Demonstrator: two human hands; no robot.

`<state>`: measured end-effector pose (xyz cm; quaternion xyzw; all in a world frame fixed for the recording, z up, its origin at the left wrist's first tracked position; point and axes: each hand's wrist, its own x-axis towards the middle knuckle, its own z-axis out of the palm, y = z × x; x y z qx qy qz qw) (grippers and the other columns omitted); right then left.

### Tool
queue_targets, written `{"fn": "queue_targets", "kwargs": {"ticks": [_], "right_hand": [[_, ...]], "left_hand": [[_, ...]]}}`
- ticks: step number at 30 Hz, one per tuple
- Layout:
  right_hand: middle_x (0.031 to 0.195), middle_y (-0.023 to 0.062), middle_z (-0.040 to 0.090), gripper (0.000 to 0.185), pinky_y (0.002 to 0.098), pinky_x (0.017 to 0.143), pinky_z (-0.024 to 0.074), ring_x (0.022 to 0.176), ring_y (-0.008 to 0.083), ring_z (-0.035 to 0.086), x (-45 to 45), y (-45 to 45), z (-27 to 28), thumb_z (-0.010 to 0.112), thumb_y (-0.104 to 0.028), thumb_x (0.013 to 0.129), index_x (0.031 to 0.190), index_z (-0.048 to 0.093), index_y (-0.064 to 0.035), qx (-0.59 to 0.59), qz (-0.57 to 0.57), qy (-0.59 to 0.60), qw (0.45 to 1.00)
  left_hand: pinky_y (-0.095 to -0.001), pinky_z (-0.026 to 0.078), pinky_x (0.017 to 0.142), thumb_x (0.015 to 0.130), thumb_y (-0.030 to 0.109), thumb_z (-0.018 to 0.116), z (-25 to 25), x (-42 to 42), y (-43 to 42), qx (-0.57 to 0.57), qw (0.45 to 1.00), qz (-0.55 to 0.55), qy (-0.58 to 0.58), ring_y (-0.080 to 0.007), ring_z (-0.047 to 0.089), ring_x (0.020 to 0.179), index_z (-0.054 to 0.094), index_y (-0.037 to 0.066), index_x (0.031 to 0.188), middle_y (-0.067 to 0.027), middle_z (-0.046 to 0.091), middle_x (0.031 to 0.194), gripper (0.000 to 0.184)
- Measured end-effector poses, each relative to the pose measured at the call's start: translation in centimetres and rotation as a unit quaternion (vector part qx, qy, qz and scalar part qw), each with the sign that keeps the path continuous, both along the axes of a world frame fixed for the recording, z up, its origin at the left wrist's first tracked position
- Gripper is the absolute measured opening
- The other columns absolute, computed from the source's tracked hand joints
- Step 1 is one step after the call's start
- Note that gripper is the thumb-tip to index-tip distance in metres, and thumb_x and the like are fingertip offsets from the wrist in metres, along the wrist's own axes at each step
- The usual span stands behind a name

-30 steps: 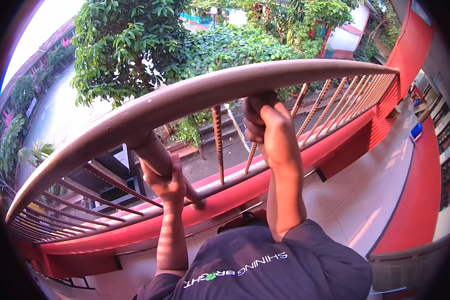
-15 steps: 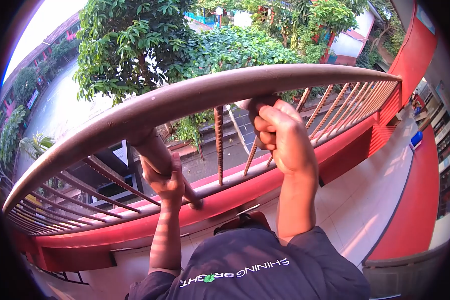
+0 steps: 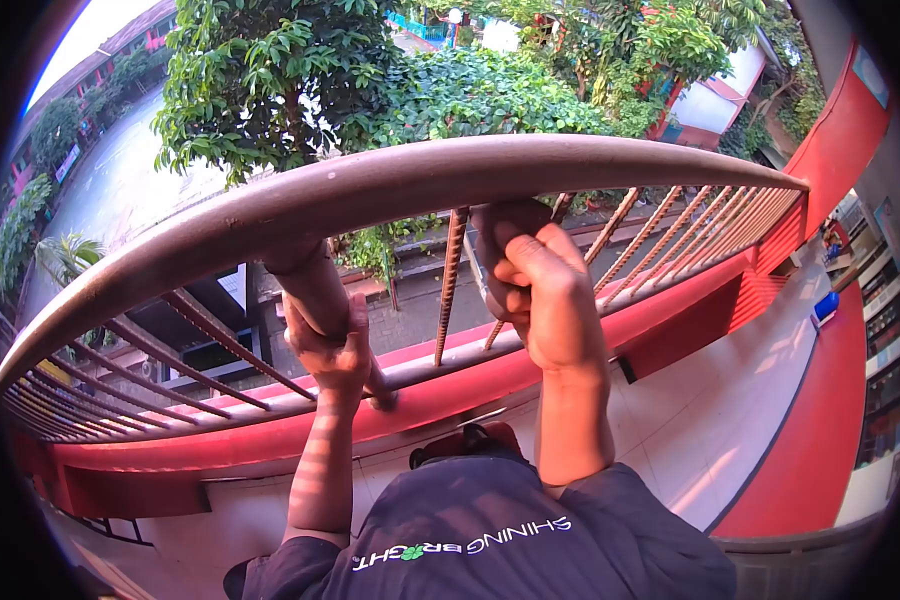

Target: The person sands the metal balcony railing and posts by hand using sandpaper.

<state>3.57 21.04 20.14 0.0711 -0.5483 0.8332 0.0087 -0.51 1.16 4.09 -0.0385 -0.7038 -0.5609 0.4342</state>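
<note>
My left hand [image 3: 330, 345] is wrapped round the thick brown post [image 3: 320, 290] that stands under the handrail. Right below the curved brown metal handrail [image 3: 410, 180] is my right hand [image 3: 540, 275], its fingers curled tight. Something dark shows between that hand and the rail's underside, but I cannot make out what it is. Just left of my right hand runs a ribbed baluster [image 3: 452, 285], apart from the fingers.
More ribbed bars [image 3: 670, 235] line the railing on both sides, above a red ledge [image 3: 430, 400]. Trees [image 3: 270, 80] and a paved yard lie beyond. A tiled walkway [image 3: 690, 400] runs behind, with a blue object [image 3: 826, 306] at the far right.
My right hand has slid left under the handrail, closer to the ribbed baluster. My left hand keeps its grip on the post. The view has shifted slightly.
</note>
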Motion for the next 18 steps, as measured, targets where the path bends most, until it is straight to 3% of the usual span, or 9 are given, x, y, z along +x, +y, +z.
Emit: {"fn": "queue_targets", "kwargs": {"ticks": [1,2,4,7,9,11,13,15,18], "right_hand": [[0.068,-0.0036,0.042,0.029,0.0229,0.044,0.021,0.047,0.0032,0.027,0.1,-0.3,0.2,0.048,-0.024,0.103,0.077,0.045,-0.0108,0.049,-0.054,-0.027,0.997],[0.071,-0.0025,0.046,0.02,0.0231,0.046,0.0253,0.052,0.0034,0.033,0.0,1.8,-0.8,0.05,-0.023,0.102,0.088,0.052,-0.0089,0.014,0.099,0.031,0.995],[0.073,-0.0019,0.047,0.017,0.0238,0.049,0.0275,0.056,0.0043,0.036,-1.5,0.4,-1.6,0.049,-0.021,0.101,0.09,0.055,-0.0082,0.06,0.054,0.042,0.996],[0.075,-0.001,0.048,0.017,0.0258,0.056,0.0315,0.063,0.007,0.04,-0.6,-0.3,-0.3,0.047,-0.015,0.099,0.088,0.057,-0.0054,0.091,-0.013,-0.052,0.994],[0.074,0.0004,0.049,0.018,0.0277,0.059,0.0333,0.065,0.0093,0.04,-1.6,0.1,-1.8,0.047,-0.013,0.098,0.085,0.056,-0.0042,0.15,-0.006,0.074,0.986],[0.074,0.0022,0.049,0.016,0.0298,0.059,0.0355,0.065,0.0113,0.042,-1.2,1.1,-1.4,0.048,-0.013,0.096,0.086,0.056,-0.0025,0.169,-0.003,0.093,0.981],[0.072,0.0038,0.049,0.015,0.0324,0.061,0.0379,0.066,0.0141,0.044,-0.5,2.2,-0.5,0.048,-0.012,0.094,0.087,0.055,-0.0005,0.185,0.112,0.044,0.975],[0.069,-0.002,0.046,0.023,0.027,0.053,0.0312,0.057,0.0081,0.037,-1.1,0.8,-1.4,0.047,-0.017,0.1,0.08,0.05,-0.0076,0.173,-0.021,0.077,0.982],[0.069,-0.0045,0.045,0.015,0.0229,0.048,0.0263,0.053,0.0041,0.033,-0.7,2.3,-0.3,0.048,-0.019,0.1,0.087,0.051,-0.0115,0.01,0.148,0.03,0.989]], "left_hand": [[-0.0316,0.052,0.075,0.084,0.017,0.074,0.3,0.0,0.2,-0.008,1.0,0.003,0.026,-0.0191,0.065,0.078,0.056,-0.007,0.113,-0.0124,0.066,0.088,0.041],[-0.0316,0.052,0.075,0.084,0.017,0.074,0.1,-0.2,0.1,-0.008,1.0,0.004,0.028,-0.0191,0.065,0.078,0.056,-0.007,0.113,-0.0124,0.066,0.088,0.041],[-0.0377,0.05,0.087,0.077,0.025,0.078,-0.8,-0.1,-0.2,0.032,0.999,-0.018,-0.03,-0.0308,0.066,0.091,0.048,-0.009,0.133,-0.0225,0.066,0.103,0.072],[-0.0375,0.05,0.088,0.077,0.024,0.078,-0.3,-0.1,-0.3,0.001,1.0,-0.003,-0.019,-0.0301,0.066,0.091,0.05,-0.009,0.132,-0.0223,0.066,0.103,0.069],[-0.0378,0.05,0.089,0.077,0.023,0.077,-0.4,0.2,-0.3,-0.016,1.0,0.003,-0.014,-0.0309,0.067,0.092,0.051,-0.009,0.131,-0.0227,0.066,0.103,0.068],[-0.0388,0.05,0.089,0.077,0.023,0.077,-1.0,-0.3,-0.5,0.01,1.0,0.0,-0.026,-0.032,0.067,0.093,0.051,-0.009,0.131,-0.0232,0.066,0.102,0.068],[-0.0388,0.05,0.09,0.077,0.023,0.077,-1.6,-0.8,-0.5,0.043,0.998,-0.016,-0.03,-0.0315,0.067,0.094,0.051,-0.01,0.131,-0.0237,0.066,0.103,0.068],[-0.0297,0.053,0.072,0.085,0.012,0.073,-1.7,-1.1,-0.4,-0.009,0.999,0.023,0.041,-0.0164,0.064,0.076,0.055,-0.006,0.115,-0.01,0.066,0.086,0.039],[-0.0299,0.053,0.071,0.086,0.009,0.071,-1.1,-1.2,-0.3,-0.006,0.999,0.004,0.043,-0.0162,0.064,0.074,0.055,-0.006,0.115,-0.0102,0.066,0.087,0.037]]}}
